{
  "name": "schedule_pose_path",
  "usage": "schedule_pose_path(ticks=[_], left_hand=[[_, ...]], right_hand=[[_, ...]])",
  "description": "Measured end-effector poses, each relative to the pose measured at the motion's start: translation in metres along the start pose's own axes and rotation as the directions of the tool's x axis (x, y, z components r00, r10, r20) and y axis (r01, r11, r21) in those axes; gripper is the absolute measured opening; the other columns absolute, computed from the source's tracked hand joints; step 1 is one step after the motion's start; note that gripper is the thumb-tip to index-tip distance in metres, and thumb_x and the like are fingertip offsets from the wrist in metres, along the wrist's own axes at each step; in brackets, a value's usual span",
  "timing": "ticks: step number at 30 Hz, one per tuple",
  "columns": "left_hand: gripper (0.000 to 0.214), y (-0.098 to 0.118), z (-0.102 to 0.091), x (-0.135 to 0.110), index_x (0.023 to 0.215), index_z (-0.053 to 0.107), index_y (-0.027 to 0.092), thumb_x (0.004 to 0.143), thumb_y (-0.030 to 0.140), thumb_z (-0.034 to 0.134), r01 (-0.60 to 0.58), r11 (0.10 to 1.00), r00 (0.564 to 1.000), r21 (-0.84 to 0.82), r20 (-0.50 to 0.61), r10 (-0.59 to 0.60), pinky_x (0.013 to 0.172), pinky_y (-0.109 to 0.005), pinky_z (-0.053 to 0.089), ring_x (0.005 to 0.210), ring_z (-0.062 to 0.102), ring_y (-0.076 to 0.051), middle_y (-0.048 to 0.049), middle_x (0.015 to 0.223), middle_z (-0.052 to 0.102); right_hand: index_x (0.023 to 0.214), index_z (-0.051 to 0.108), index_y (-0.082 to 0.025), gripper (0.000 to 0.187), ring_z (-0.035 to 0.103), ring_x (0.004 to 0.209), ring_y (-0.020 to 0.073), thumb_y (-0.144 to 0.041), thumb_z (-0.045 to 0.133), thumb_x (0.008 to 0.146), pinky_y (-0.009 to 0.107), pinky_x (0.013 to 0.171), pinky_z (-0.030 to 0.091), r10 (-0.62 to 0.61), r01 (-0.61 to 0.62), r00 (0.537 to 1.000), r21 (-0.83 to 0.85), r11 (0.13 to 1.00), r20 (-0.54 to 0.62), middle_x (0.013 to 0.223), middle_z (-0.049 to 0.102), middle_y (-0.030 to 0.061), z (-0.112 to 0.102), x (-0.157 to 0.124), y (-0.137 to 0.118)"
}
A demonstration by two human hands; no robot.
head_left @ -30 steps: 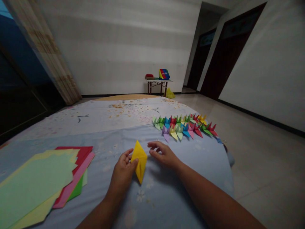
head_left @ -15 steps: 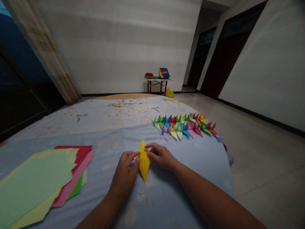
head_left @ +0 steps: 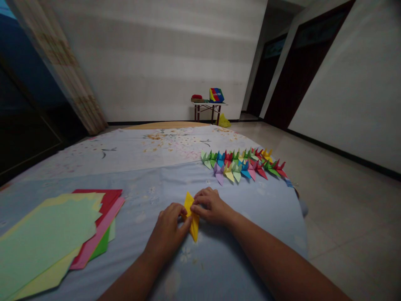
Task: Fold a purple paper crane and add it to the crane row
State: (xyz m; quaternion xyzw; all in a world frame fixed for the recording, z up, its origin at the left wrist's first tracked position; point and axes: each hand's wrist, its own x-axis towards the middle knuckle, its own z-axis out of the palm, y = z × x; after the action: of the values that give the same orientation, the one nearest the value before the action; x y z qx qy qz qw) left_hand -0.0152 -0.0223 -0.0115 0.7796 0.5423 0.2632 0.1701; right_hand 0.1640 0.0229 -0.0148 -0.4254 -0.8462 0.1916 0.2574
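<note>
A folded yellow origami paper (head_left: 194, 223), a long narrow diamond with pointed ends, lies on the blue cloth between my hands. My left hand (head_left: 171, 223) grips its left edge, thumb low and fingers curled near the middle. From the right, my right hand (head_left: 211, 205) pinches the paper with thumb and fingers close to its centre, covering part of the upper right edge. Beyond my right hand stand several folded paper cranes (head_left: 246, 170) in two rows, in red, green, blue, yellow, pink and purple.
A fanned stack of coloured paper sheets (head_left: 46, 238) lies at the left, pale green on top. The blue tablecloth (head_left: 134, 251) covers the near table, with a white floral cloth (head_left: 131, 152) farther back. A small table (head_left: 208, 103) stands by the wall.
Both hands have closed in on the yellow paper, which now looks narrower and sits slightly nearer to me. My left fingers have curled farther over its edge.
</note>
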Motion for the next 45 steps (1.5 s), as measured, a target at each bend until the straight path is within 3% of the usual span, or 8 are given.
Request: schedule_pose_path(ticks=[7,11,13,23,28,31,40,45], left_hand=[[0.011,0.0,0.001,0.0,0.08,0.056,0.02,0.08,0.028,0.047,0.013,1.0,1.0,0.003,0.008,-0.013,0.077,-0.035,0.043,0.081,0.057,-0.021,-0.0031,0.083,0.059],[0.008,-0.002,0.002,0.0,0.078,0.054,0.02,0.077,0.022,0.046,0.014,1.0,1.0,0.004,0.018,-0.014,0.076,-0.034,0.044,0.079,0.057,-0.02,-0.0031,0.083,0.058],[0.011,-0.003,0.001,0.0,0.08,0.054,0.02,0.075,0.017,0.045,0.003,1.0,1.0,0.014,0.025,-0.003,0.077,-0.035,0.044,0.082,0.056,-0.02,-0.004,0.085,0.058],[0.036,-0.01,0.004,-0.001,0.104,0.062,0.018,0.074,0.01,0.044,-0.097,0.993,0.992,0.069,0.089,0.091,0.089,-0.038,0.04,0.097,0.052,-0.021,-0.008,0.102,0.057],[0.035,-0.013,0.003,0.0,0.107,0.062,0.017,0.079,0.013,0.042,-0.089,0.995,0.991,0.037,0.099,0.085,0.091,-0.038,0.04,0.098,0.052,-0.021,-0.0082,0.103,0.057],[0.033,-0.013,0.002,0.001,0.105,0.063,0.016,0.083,0.016,0.039,-0.084,0.996,0.991,-0.003,0.104,0.084,0.089,-0.038,0.042,0.096,0.053,-0.02,-0.0082,0.1,0.057],[0.03,-0.011,0.002,0.0,0.101,0.064,0.018,0.086,0.023,0.039,-0.105,0.994,0.993,0.015,0.054,0.104,0.088,-0.043,0.04,0.1,0.052,-0.023,-0.0077,0.103,0.06],[0.026,-0.009,0.001,-0.001,0.101,0.064,0.022,0.085,0.023,0.043,-0.182,0.983,0.982,0.028,0.057,0.18,0.093,-0.045,0.034,0.106,0.052,-0.022,-0.0046,0.108,0.063]], right_hand=[[0.072,0.065,-0.02,0.022,0.045,0.098,0.0187,-0.041,0.067,0.075,0.035,0.086,0.028,0.007,-0.006,1.0,0.046,0.999,-0.022,0.099,0.059,0.0028,-0.001,-0.001,0.001],[0.076,0.066,-0.021,0.007,0.044,0.099,0.0197,-0.026,0.069,0.072,0.036,0.088,0.027,0.012,-0.015,0.997,0.041,0.999,0.07,0.099,0.061,0.002,-0.007,-0.004,0.007],[0.083,0.068,-0.023,0.012,0.043,0.1,0.02,-0.023,0.069,0.071,0.037,0.089,0.026,0.0,-0.004,0.992,0.035,0.999,0.126,0.099,0.061,0.0012,-0.011,-0.006,0.011],[0.092,0.071,-0.03,0.017,0.042,0.099,0.02,-0.03,0.067,0.076,0.036,0.087,0.028,-0.149,0.152,0.966,0.001,0.988,0.213,0.1,0.06,0.0021,-0.022,-0.008,0.016],[0.092,0.071,-0.029,0.024,0.042,0.1,0.0208,-0.037,0.073,0.069,0.036,0.087,0.028,-0.204,0.199,0.933,0.048,0.979,0.295,0.1,0.06,0.0025,-0.025,-0.009,0.011],[0.091,0.071,-0.031,0.019,0.042,0.101,0.0207,-0.037,0.07,0.073,0.037,0.086,0.027,-0.223,0.219,0.918,0.048,0.974,0.327,0.098,0.062,0.0017,-0.026,-0.009,0.008],[0.085,0.072,-0.026,0.01,0.047,0.098,0.0189,-0.031,0.066,0.078,0.035,0.086,0.029,-0.208,0.196,0.935,0.068,0.978,0.289,0.092,0.067,0.0025,-0.031,-0.008,0.015],[0.081,0.072,-0.024,0.01,0.049,0.097,0.0185,-0.031,0.069,0.076,0.035,0.088,0.03,-0.202,0.179,0.942,0.107,0.978,0.27,0.09,0.068,0.0017,-0.029,-0.008,0.021]])
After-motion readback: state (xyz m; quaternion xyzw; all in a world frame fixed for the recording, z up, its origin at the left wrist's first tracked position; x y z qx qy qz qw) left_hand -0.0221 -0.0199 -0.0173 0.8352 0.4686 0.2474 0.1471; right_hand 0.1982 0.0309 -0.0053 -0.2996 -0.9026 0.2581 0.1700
